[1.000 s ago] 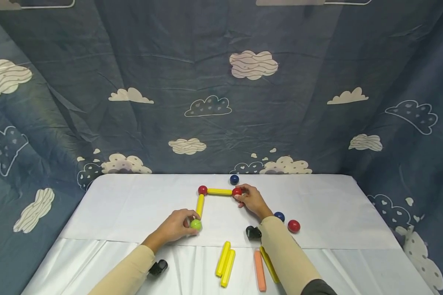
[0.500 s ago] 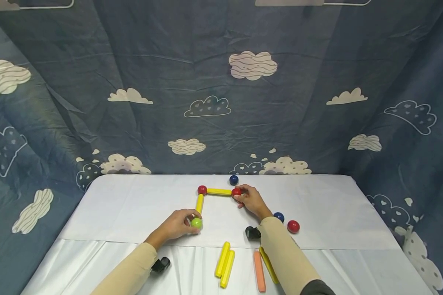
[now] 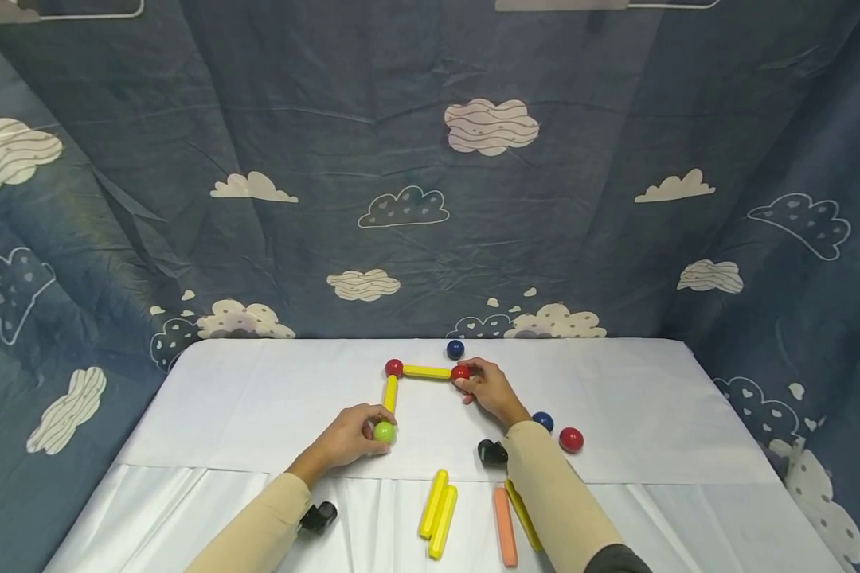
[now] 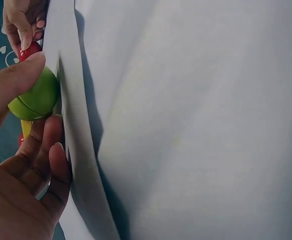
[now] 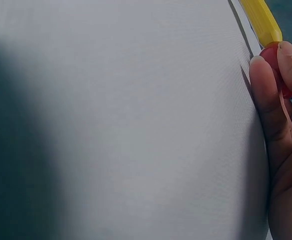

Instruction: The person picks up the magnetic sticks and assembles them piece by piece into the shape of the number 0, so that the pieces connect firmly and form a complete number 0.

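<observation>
My left hand [image 3: 347, 436] pinches a green ball [image 3: 384, 432] between thumb and fingers, as the left wrist view also shows. The ball sits at the near end of a yellow stick [image 3: 390, 393]. That stick's far end meets a red ball [image 3: 394, 368] at a corner. From this corner a second yellow stick [image 3: 427, 372] runs right to another red ball [image 3: 460, 373]. My right hand [image 3: 489, 390] holds that right-hand red ball with thumb and fingers; in the right wrist view the red ball [image 5: 270, 56] touches the stick's end.
A blue ball [image 3: 455, 349] lies behind the right hand. Another blue ball [image 3: 542, 419] and a loose red ball [image 3: 571, 439] are right of the right forearm. Two yellow sticks [image 3: 437, 513], an orange stick [image 3: 505, 527] and a partly covered yellow stick [image 3: 523, 516] lie in front.
My left hand has shifted slightly away from me and to the right with the green ball, and the near yellow stick has swung a little. The right hand stays on its red ball.
</observation>
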A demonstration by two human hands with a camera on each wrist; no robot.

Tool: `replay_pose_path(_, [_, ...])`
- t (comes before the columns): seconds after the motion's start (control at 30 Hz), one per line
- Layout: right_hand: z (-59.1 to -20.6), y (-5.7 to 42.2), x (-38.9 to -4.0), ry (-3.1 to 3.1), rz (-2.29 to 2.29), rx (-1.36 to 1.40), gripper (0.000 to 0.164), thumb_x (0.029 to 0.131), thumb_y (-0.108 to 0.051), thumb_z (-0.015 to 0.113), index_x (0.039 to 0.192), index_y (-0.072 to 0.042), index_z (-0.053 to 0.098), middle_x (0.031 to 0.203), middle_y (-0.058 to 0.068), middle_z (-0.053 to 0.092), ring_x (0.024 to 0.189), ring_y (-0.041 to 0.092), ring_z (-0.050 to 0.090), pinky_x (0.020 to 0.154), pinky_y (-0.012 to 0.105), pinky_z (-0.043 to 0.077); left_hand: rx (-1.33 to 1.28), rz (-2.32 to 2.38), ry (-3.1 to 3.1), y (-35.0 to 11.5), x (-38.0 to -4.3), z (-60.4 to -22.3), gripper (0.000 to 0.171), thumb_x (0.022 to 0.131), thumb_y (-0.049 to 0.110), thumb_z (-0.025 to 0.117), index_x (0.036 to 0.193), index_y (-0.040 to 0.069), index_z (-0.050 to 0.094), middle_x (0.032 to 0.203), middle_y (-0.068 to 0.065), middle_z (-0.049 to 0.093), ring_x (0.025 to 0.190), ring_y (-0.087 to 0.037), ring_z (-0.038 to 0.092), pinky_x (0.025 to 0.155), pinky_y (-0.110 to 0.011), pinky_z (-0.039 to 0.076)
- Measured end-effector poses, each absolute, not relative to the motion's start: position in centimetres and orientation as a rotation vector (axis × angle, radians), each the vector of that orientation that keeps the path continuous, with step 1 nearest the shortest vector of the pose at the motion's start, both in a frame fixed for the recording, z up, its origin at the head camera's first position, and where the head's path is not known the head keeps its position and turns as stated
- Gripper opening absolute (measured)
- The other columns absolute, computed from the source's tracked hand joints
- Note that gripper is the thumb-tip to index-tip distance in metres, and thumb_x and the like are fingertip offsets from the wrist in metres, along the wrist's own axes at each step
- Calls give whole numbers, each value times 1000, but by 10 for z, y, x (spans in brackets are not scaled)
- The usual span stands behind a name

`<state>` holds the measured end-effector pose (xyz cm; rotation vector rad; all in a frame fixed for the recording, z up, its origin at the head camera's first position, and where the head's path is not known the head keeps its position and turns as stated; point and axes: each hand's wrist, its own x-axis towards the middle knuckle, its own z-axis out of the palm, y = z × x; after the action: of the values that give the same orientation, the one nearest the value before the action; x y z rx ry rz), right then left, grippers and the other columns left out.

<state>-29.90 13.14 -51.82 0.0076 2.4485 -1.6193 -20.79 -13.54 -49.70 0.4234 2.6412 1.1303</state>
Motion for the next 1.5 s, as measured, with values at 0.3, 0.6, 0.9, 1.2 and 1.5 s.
replay_pose_path(0.3, [-519, 131, -298, 2452, -1597, 34, 42, 90, -6, 67, 130, -4, 55, 115, 16, 58, 62, 16, 59, 61, 24, 51, 419, 1116, 2591, -133, -209, -495, 35, 76, 11, 81, 108, 19, 68, 100, 1, 63, 76, -15, 50, 65, -28, 43])
replay_pose_path(0.6, [-517, 129, -303, 2456, -1594, -5, 41, 90, -5, 66, 130, -3, 55, 117, 17, 58, 63, 16, 59, 63, 25, 52, 433, 1019, 2609, -143, -202, -487, 50, 75, 19, 83, 121, 19, 64, 103, -1, 55, 81, -15, 51, 69, -30, 44])
replay_pose_path(0.9, [-516, 131, -301, 2470, -1566, 2, 42, 90, -4, 66, 130, -2, 54, 117, 18, 58, 63, 16, 59, 62, 26, 53, 366, 934, 2812, -139, -187, -472, 49, 77, 24, 82, 121, 23, 61, 116, -3, 54, 100, -20, 53, 84, -41, 47])
replay_pose_path(1.2, [-517, 133, -301, 2449, -1593, -7, 43, 90, -6, 67, 131, -2, 54, 121, 18, 56, 63, 16, 60, 63, 25, 52, 627, 947, 2685, -103, -169, -455, 31, 84, 30, 76, 108, 16, 62, 93, 0, 58, 79, -13, 53, 70, -30, 45])
replay_pose_path(1.5, [-518, 134, -300, 2457, -1597, -30, 42, 89, -5, 67, 130, -1, 55, 118, 19, 57, 63, 16, 59, 62, 25, 53, 358, 1200, 2379, -68, -152, -476, 28, 81, 25, 78, 101, 14, 61, 72, 3, 57, 55, -11, 51, 50, -24, 41])
